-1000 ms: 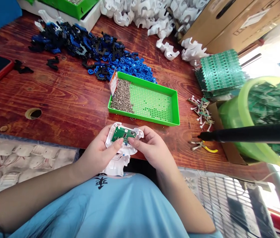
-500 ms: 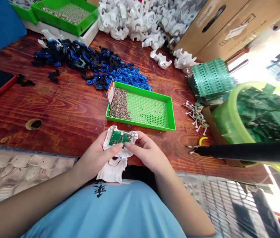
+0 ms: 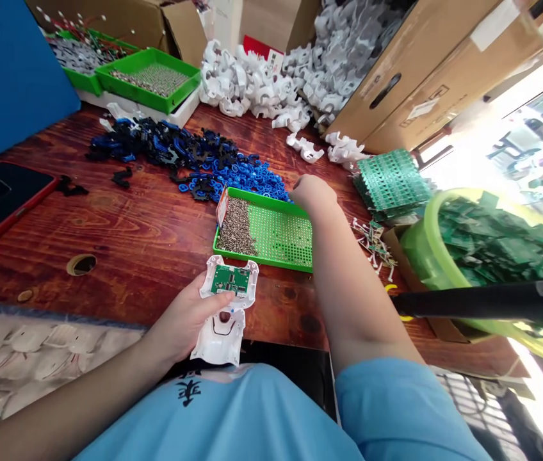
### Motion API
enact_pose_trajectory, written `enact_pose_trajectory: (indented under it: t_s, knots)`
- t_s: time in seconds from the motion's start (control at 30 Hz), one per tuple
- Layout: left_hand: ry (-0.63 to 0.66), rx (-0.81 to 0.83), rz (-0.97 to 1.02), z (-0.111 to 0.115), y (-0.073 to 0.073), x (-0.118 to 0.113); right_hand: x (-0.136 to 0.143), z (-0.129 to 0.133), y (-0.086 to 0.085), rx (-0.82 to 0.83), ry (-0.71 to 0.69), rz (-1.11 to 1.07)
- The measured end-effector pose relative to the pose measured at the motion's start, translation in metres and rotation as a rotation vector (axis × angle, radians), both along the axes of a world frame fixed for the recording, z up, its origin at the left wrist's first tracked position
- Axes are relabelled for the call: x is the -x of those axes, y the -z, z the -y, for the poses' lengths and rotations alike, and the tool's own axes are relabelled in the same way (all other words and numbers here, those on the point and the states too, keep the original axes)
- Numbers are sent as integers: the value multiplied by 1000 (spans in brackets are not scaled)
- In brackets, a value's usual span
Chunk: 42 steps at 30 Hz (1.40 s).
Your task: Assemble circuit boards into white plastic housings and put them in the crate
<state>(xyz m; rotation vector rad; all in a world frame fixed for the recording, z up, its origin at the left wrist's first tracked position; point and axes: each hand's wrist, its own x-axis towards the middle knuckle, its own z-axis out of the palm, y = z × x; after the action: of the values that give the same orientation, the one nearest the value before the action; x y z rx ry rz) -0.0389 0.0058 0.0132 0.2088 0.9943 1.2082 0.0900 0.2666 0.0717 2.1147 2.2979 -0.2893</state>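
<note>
Right hand (image 3: 316,193) reaches across a green tray (image 3: 278,232) holding screws (image 3: 235,229).

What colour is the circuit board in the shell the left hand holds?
The circuit board is green, seen best in the head view.

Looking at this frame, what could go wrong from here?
Only the left hand grips the white shell with the green board, so it might tilt. The right forearm passes over the green tray and could bump it, spilling the small metal parts. The right hand, near loose blue pieces, might scatter some.
</note>
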Motion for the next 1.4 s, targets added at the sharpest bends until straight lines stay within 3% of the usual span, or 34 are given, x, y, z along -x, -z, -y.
enact_pose_trajectory:
  t_s: [0.17, 0.37, 0.47, 0.53, 0.6, 0.67, 0.77, 0.83, 1.03, 1.17, 1.4]
  knots:
    - [27, -12, 111, 1, 3, 8, 8, -28, 18, 143, 7, 137]
    - [66, -85, 240, 2, 7, 13, 1, -18, 9, 15, -44, 48]
    - [86, -118, 286, 3, 6, 14, -1, 10, -3, -115, -89, -58]
    - [105, -127, 310, 3, 6, 15, -2, 42, -9, -184, -173, -190]
    - [115, -131, 328, 3, 6, 15, -5, 83, -11, -240, -340, -502]
    - [116, -135, 343, 2, 6, 16, -10, 126, -9, -189, -546, -691]
    - [115, -138, 356, 2, 6, 16, -22, 179, -1, -114, -767, -754]
    - [113, -136, 354, 2, 7, 15, -29, 201, 5, -140, -884, -701]
    - [112, -168, 318, 2, 8, 10, -38, 223, 31, -252, -1068, -421]
    - [117, -204, 305, 4, 9, 7, -37, 225, 42, -296, -1045, -384]
    - [131, -253, 250, 9, 13, 6, -37, 230, 42, -339, -973, -368]
